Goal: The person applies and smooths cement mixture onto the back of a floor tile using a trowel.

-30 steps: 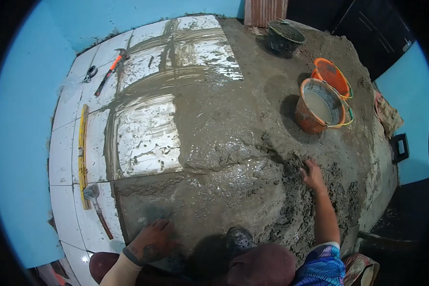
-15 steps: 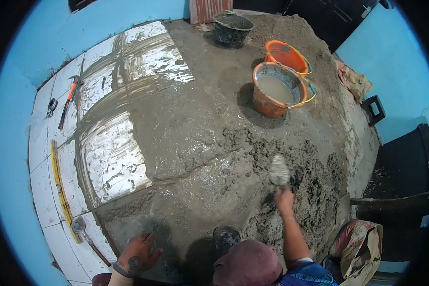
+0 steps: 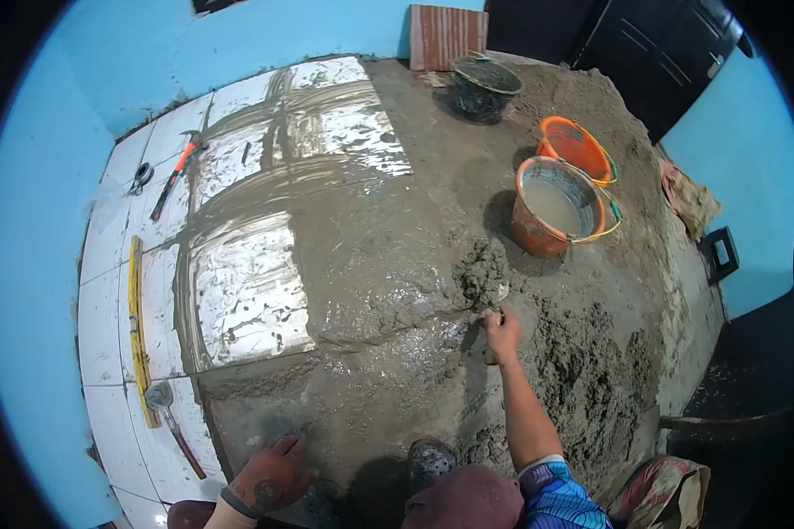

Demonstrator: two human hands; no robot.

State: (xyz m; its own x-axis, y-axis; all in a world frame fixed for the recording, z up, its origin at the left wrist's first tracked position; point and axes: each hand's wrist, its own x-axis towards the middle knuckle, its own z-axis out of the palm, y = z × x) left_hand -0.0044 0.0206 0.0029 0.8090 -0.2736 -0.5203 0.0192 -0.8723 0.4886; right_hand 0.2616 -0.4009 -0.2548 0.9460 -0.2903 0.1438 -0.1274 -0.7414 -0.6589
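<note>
At 4 o'clock in the view, the right hand (image 3: 503, 335) is closed around a trowel (image 3: 503, 290), its blade partly hidden at a heap of wet mortar (image 3: 481, 271) between 11 and 12 o'clock from the fist. At 7 o'clock, the left hand (image 3: 273, 472) is loosely spread, contact beneath it unclear. From the right hand, a mortar-smeared tile (image 3: 251, 295) lies toward 9 o'clock, an orange bucket (image 3: 538, 231) of cloudy liquid toward 1 o'clock.
</note>
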